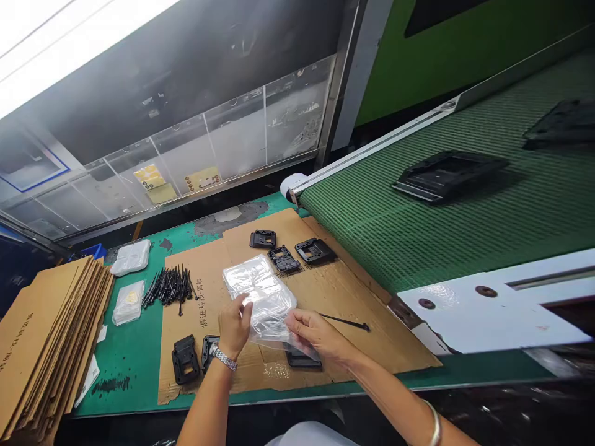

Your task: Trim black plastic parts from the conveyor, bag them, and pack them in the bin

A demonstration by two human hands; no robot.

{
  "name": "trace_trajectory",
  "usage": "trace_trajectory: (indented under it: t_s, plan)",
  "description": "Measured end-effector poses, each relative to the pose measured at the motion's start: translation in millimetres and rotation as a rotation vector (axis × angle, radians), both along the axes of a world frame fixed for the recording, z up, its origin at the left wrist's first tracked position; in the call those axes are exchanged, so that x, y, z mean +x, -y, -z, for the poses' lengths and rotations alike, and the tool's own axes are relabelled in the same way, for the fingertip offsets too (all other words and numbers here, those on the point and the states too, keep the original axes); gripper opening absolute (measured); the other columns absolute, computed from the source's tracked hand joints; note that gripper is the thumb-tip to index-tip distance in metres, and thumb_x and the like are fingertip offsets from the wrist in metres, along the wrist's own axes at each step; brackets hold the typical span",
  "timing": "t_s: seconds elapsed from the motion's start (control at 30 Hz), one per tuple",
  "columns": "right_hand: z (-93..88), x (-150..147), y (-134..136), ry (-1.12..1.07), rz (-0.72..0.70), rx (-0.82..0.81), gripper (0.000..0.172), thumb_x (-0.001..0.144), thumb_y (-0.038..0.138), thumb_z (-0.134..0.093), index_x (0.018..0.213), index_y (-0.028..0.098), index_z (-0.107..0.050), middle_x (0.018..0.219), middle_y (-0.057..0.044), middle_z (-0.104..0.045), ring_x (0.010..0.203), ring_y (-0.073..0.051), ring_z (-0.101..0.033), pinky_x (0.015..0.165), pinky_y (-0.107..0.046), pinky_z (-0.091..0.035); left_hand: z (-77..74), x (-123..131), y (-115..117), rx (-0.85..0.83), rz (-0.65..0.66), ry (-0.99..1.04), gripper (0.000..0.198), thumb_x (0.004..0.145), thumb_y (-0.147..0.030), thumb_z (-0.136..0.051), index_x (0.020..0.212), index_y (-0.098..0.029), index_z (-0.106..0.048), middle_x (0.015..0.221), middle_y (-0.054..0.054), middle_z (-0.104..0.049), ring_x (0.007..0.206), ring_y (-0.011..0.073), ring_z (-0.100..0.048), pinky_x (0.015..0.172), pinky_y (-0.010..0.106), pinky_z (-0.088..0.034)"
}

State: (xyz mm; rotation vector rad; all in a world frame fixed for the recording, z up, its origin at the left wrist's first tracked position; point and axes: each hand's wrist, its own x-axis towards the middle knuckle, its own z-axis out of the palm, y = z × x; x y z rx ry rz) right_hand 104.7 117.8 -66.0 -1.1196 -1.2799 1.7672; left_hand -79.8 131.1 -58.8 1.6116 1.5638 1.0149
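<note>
A clear plastic bag (269,329) is stretched between my two hands over the cardboard sheet. My left hand (235,323), with a metal watch band at the wrist, is closed at the bag's left side, its thumb and fingertips drawn together. On the right side, my right hand (310,333) pinches the bag's edge. Just beyond lies a stack of clear bags (248,272). Under the bag and right hand, a black plastic part (304,360) is partly covered. A thin black rod with a wider end (346,321) lies beside the right hand.
Black plastic frames (316,250) lie behind the bags, others (186,359) near the left forearm. Left are a pile of black rods (170,285), small bag stacks (129,302) and stacked cardboard (51,334). A green conveyor belt (353,217) on the right carries black parts (449,176).
</note>
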Motion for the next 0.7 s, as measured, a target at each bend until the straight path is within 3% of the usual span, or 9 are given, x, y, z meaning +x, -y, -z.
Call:
trace_trajectory:
  t_s: [0.1, 0.13, 0.23, 0.3, 0.4, 0.5, 0.63, 0.7]
  plan:
    - [-6.3, 0.7, 7.1, -0.008, 0.059, 0.043, 0.044, 0.065, 0.062, -0.054, 0.061, 0.020, -0.042, 0.049, 0.007, -0.042, 0.039, -0.006, -0.034, 0.038, -0.020, -0.024, -7.8, 11.9, 13.6, 0.111, -0.205, 0.000, 0.020, 0.074, -0.040, -0.055, 0.080, -0.022, -0.062, 0.079, 0.005, -0.054, 0.081, 0.0197, -0.047, 0.073, 0.029, -0.036]
    - [-7.6, -0.1, 9.6, 0.016, 0.091, 0.082, 0.041, 0.066, 0.059, -0.054, 0.062, 0.020, -0.043, 0.051, 0.006, -0.042, 0.042, -0.007, -0.035, 0.040, -0.020, -0.026, -10.0, 17.6, 19.1, 0.079, -0.181, 0.037, 0.021, 0.074, -0.041, -0.056, 0.072, -0.021, -0.060, 0.075, 0.005, -0.053, 0.077, 0.0187, -0.047, 0.071, 0.029, -0.036]
    - [-7.1, -4.5, 16.6, 0.179, 0.161, 0.229, 0.031, 0.067, 0.047, -0.057, 0.059, 0.020, -0.045, 0.052, 0.005, -0.042, 0.050, -0.010, -0.038, 0.046, -0.022, -0.030, -10.3, 38.2, 33.9, -0.190, 0.094, 0.313, 0.030, 0.067, -0.047, -0.062, 0.063, -0.018, -0.055, 0.061, 0.000, -0.051, 0.060, 0.0132, -0.043, 0.060, 0.026, -0.034]
    - [-3.2, -6.5, 19.9, 0.267, 0.152, 0.281, 0.028, 0.065, 0.040, -0.058, 0.054, 0.020, -0.042, 0.052, 0.005, -0.041, 0.052, -0.010, -0.037, 0.048, -0.022, -0.030, -5.0, 49.8, 39.9, -0.324, 0.153, 0.561, 0.032, 0.062, -0.046, -0.067, 0.062, -0.017, -0.054, 0.060, 0.000, -0.051, 0.058, 0.0117, -0.044, 0.059, 0.025, -0.035]
    - [5.3, -4.5, 20.4, 0.211, 0.127, 0.239, 0.033, 0.062, 0.040, -0.060, 0.052, 0.020, -0.036, 0.051, 0.006, -0.036, 0.050, -0.009, -0.035, 0.045, -0.021, -0.029, 6.1, 56.3, 43.5, -0.424, -0.056, 0.922, 0.033, 0.058, -0.042, -0.070, 0.061, -0.016, -0.051, 0.061, 0.000, -0.054, 0.060, 0.0118, -0.049, 0.062, 0.026, -0.039]
    - [13.7, 0.4, 15.3, 0.142, 0.239, 0.174, 0.038, 0.064, 0.048, -0.057, 0.055, 0.022, -0.032, 0.051, 0.006, -0.035, 0.048, -0.009, -0.038, 0.045, -0.022, -0.034, 16.3, 53.1, 45.1, -0.461, -0.298, 1.092, 0.033, 0.054, -0.039, -0.071, 0.065, -0.017, -0.049, 0.064, 0.000, -0.054, 0.059, 0.0108, -0.051, 0.062, 0.027, -0.042]
    - [22.1, -2.0, 9.4, 0.198, 0.353, 0.198, 0.036, 0.073, 0.053, -0.047, 0.063, 0.023, -0.031, 0.052, 0.006, -0.040, 0.046, -0.011, -0.043, 0.045, -0.023, -0.038, 33.4, 51.1, 45.6, -0.371, -0.413, 0.976, 0.034, 0.049, -0.025, -0.073, 0.061, -0.018, -0.043, 0.057, -0.006, -0.047, 0.053, 0.0074, -0.046, 0.055, 0.021, -0.038]
    - [25.1, -7.8, 9.7, 0.250, 0.369, 0.257, 0.033, 0.075, 0.052, -0.045, 0.064, 0.023, -0.035, 0.050, 0.007, -0.038, 0.044, -0.010, -0.040, 0.043, -0.022, -0.034, 44.0, 51.5, 43.5, -0.340, -0.513, 0.887, 0.034, 0.055, -0.026, -0.070, 0.058, -0.020, -0.037, 0.050, -0.009, -0.037, 0.045, 0.0058, -0.036, 0.048, 0.020, -0.032]
